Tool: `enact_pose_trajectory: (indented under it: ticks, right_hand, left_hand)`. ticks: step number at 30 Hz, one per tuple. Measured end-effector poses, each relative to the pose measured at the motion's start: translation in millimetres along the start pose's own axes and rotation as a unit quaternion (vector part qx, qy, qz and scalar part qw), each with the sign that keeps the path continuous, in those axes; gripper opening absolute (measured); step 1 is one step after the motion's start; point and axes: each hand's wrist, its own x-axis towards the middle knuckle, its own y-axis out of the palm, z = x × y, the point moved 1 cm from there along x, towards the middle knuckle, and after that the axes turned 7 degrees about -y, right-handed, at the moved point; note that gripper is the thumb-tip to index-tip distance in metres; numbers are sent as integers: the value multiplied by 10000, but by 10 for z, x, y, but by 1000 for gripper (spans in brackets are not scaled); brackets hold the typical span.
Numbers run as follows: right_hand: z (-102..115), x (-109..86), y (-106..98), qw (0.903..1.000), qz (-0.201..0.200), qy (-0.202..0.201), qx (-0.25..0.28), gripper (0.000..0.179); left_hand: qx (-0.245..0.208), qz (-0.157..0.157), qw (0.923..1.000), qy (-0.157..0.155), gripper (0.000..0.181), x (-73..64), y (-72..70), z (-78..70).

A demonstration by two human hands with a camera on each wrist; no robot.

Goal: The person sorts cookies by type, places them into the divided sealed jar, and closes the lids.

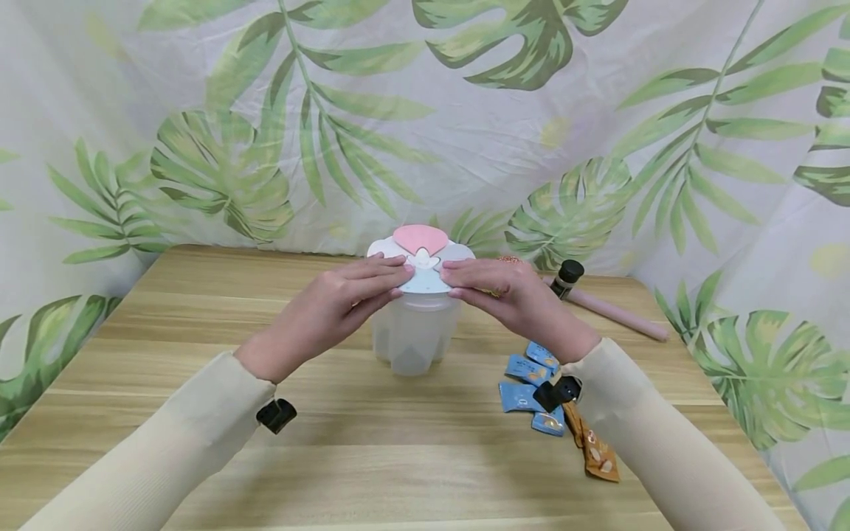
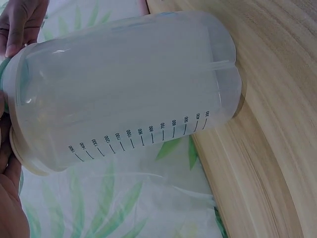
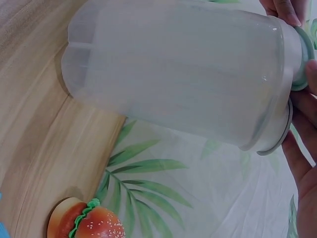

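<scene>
A tall translucent, lobed plastic container stands upright on the table, its side marked with a measuring scale in the left wrist view. On its top sits a flower-shaped lid with pale petals and one pink petal. My left hand holds the lid's left side, fingers lying across the top and thumb at the near rim. Opposite it, my right hand holds the right side the same way. The fingertips of both hands are close together near the lid's centre. Contents of the container cannot be made out.
Blue packets and orange packets lie by the right forearm. Behind the right hand are a black-capped bottle and a pink rod. A toy burger shows in the right wrist view. A leaf-print cloth hangs behind.
</scene>
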Motion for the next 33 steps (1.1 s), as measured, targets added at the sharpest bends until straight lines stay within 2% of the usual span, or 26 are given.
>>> enact_pose_trajectory:
  ticks: [4,8,15,22,33]
  right_hand:
    - [-4,26,-13,9997,-103,175,110,30]
    - [-11,63,-24,9991,-191,339,182,27]
    - [-32,133,-35,9993,-178,339,-54,22]
    - [-62,206,-45,9956,-435,825,29,20]
    - [-107,277,8,9888,-683,1301,250,18]
  left_hand:
    - [13,-38,10000,-24,42,13,7,-4]
    - [40,54,9999,-90,48,24,5,-5]
    - [101,169,9995,-264,57,42,16,0]
    - [194,143,9986,-463,72,40,46,14]
    - [-47,114,9995,-296,72,29,35,25]
